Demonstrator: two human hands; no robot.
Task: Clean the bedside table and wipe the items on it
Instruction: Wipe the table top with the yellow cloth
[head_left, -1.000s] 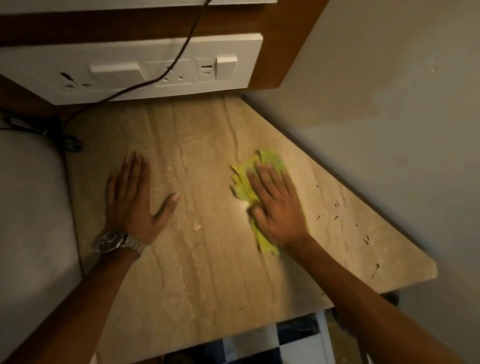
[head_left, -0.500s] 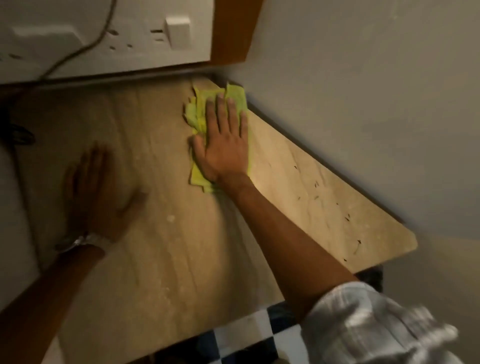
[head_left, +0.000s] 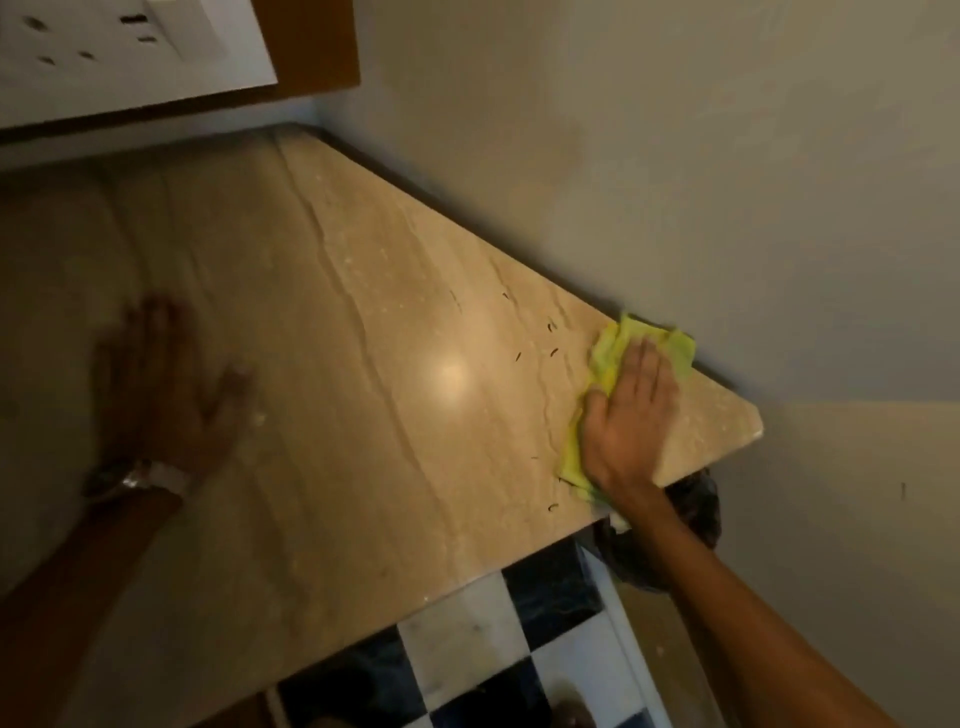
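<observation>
The bedside table (head_left: 363, 415) has a beige marble top that runs along the wall. My right hand (head_left: 631, 415) presses flat on a yellow-green cloth (head_left: 613, 358) at the table's near right corner, close to the wall. Small dark specks (head_left: 553, 352) lie on the marble just left of the cloth. My left hand (head_left: 166, 384), blurred, with a watch on the wrist, rests flat and spread on the left part of the top, holding nothing.
A white socket panel (head_left: 130, 47) on a wooden backing sits on the wall at the top left. Below the table's front edge is a black-and-white checkered floor (head_left: 493, 649). A dark bag-like object (head_left: 691, 509) sits under the right corner.
My right hand has swept the cloth from the far corner by the socket panel along the wall to the near right corner. My left hand stays flat on the left.
</observation>
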